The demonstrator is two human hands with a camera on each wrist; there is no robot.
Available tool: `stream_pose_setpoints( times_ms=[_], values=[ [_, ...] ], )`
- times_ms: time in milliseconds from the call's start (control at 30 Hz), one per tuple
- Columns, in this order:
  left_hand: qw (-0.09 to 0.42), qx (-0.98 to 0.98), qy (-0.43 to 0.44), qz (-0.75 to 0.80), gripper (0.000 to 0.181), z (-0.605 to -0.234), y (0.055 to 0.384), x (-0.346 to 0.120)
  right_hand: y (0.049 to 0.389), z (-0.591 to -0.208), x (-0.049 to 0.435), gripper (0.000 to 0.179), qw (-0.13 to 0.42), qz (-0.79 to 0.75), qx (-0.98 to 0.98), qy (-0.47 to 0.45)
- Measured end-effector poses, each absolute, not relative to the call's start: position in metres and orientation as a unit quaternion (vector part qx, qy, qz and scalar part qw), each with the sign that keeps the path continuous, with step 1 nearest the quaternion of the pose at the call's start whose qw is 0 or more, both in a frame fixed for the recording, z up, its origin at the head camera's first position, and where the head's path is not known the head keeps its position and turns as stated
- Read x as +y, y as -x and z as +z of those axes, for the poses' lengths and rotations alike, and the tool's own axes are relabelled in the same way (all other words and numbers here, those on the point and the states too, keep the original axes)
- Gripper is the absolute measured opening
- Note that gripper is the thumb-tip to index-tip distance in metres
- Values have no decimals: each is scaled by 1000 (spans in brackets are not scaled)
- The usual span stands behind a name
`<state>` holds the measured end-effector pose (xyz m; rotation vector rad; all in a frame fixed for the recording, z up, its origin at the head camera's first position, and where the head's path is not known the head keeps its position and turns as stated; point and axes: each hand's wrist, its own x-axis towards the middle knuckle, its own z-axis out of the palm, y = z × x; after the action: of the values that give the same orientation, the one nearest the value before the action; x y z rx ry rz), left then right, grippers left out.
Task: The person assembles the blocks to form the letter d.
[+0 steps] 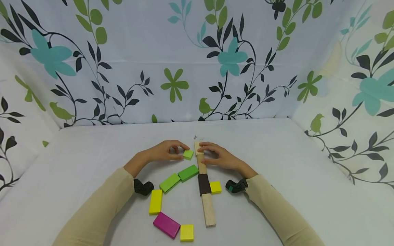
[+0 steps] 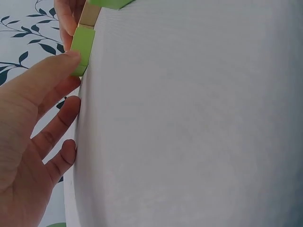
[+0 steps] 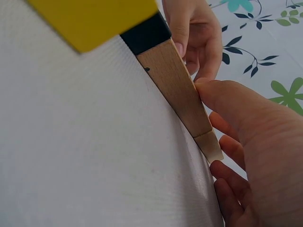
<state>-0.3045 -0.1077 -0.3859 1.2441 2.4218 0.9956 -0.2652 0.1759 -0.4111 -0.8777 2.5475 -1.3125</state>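
Observation:
Between thumb and fingertips my left hand pinches a small light green block, just left of the far end of a straight row of blocks. My right hand holds that far end from the right, thumb and fingers at a pale wooden block and the longer wooden block joined to it. In the right wrist view the thumb lies against the long wooden block, with other fingers near its tip. A dark brown block and another wooden block continue the row nearer me.
A yellow block touches the brown block's right side. Left of the row, a curve runs through a green block, a lighter green one, a yellow one, a magenta one and a yellow square. Patterned cloth stands behind.

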Motion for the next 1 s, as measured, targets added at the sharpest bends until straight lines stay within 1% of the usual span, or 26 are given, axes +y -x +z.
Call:
stream_pose_setpoints(
  times_ms=[200, 467, 600, 867, 1000],
  values=[
    [107, 828, -432, 342, 37, -385, 304, -108, 264, -409, 174, 42, 71, -426, 853, 293],
    [103, 823, -434, 351, 36, -385, 304, -110, 264, -410, 175, 43, 75, -428, 854, 288],
    [91, 824, -438, 347, 36, -385, 305, -111, 265, -413, 174, 44, 77, -430, 854, 283],
    [85, 833, -419, 351, 37, -383, 301, -115, 265, -413, 176, 44, 77, -430, 851, 292],
    [73, 832, -428, 346, 37, -380, 300, -116, 266, -412, 178, 43, 73, -423, 854, 295]
  ],
)
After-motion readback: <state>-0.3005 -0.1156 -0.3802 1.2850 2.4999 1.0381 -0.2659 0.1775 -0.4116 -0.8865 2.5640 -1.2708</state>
